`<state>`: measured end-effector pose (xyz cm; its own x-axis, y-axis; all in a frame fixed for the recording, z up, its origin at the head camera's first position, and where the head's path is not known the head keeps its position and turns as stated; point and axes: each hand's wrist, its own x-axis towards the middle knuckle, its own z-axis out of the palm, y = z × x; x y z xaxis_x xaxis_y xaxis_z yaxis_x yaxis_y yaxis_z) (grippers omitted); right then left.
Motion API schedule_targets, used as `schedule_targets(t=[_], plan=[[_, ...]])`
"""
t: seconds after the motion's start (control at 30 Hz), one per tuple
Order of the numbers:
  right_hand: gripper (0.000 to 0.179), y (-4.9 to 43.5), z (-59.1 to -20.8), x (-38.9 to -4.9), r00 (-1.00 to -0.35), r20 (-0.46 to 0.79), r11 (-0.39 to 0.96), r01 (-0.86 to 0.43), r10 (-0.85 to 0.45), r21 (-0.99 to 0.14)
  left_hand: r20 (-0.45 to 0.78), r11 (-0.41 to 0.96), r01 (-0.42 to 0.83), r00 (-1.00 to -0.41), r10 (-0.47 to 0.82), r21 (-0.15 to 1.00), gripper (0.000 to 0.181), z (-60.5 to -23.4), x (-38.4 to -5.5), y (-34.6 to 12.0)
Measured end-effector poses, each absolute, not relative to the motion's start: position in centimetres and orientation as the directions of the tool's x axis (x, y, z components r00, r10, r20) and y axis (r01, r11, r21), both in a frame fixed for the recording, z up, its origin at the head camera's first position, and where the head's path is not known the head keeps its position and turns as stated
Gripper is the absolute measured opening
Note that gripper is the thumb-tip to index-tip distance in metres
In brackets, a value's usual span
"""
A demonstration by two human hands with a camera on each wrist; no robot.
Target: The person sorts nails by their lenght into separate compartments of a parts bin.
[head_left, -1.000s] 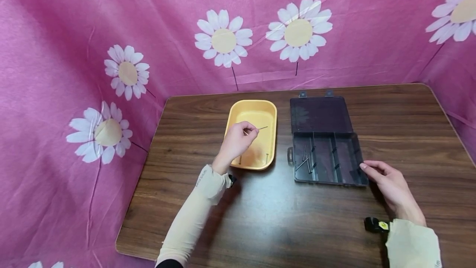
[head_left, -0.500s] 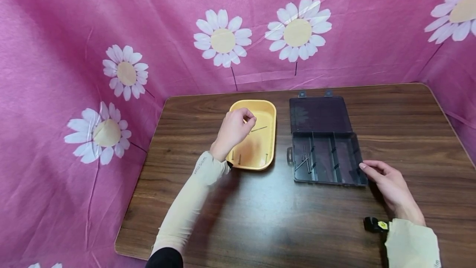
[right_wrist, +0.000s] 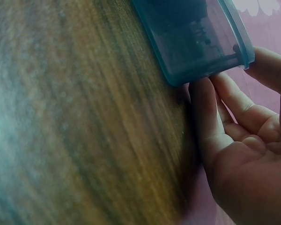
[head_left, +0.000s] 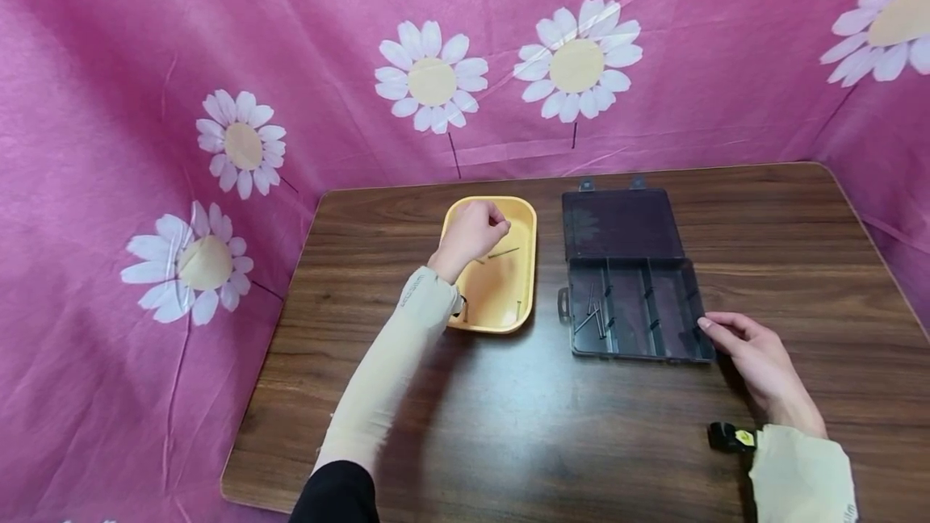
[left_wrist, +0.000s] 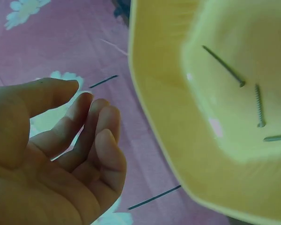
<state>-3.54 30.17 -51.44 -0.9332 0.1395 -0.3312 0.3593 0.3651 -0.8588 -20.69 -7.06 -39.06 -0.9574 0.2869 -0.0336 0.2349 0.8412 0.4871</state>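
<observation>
My left hand [head_left: 472, 231] is over the far left part of a yellow tray [head_left: 533, 265], its fingers loosely bent. The left wrist view shows thumb and fingertips apart, with nothing between them. Several metal screws lie in the tray, among them a slanting screw [head_left: 504, 252] near the middle and a threaded screw [left_wrist: 259, 105]. At the right, my right hand [head_left: 759, 361] pinches the near right side of a dark see-through organizer box [head_left: 630, 307], thumb on the rim and fingers against the outer wall. Several screws [head_left: 597, 320] lie in its left compartment.
The box's lid [head_left: 617, 223] is folded back flat toward the far edge of the wooden table [head_left: 530, 426]. A pink cloth [head_left: 327, 63] with daisies hangs behind and left of the table. A carry handle [head_left: 563, 304] sticks out from the box's left side, facing the tray.
My left hand has moved up toward the far end of the tray, so the slanting screw shows more fully. The right hand has stayed at the box.
</observation>
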Motion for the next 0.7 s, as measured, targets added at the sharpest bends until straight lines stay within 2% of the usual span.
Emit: schedule_targets(t=[0.17, 0.47, 0.7], plan=[[0.042, 30.1, -51.5, -3.6, -0.935, -0.331, 0.357, 0.356, 0.130, -0.864, -0.113, 0.854, 0.202, -0.951, 0.288, 0.480, 0.012, -40.2, -21.6, -6.9], [0.042, 30.1, -51.6, -3.6, -0.936, -0.324, 0.352, 0.351, 0.135, -0.868, -0.271, 0.887, 0.145, -0.920, 0.284, 0.437, 0.032, -42.3, -22.9, -6.6], [0.044, 30.2, -51.7, -3.6, -0.937, -0.321, 0.354, 0.349, 0.137, -0.867, -0.338, 0.926, 0.085, -0.916, 0.218, 0.367, 0.031, -43.3, -23.3, -6.2]])
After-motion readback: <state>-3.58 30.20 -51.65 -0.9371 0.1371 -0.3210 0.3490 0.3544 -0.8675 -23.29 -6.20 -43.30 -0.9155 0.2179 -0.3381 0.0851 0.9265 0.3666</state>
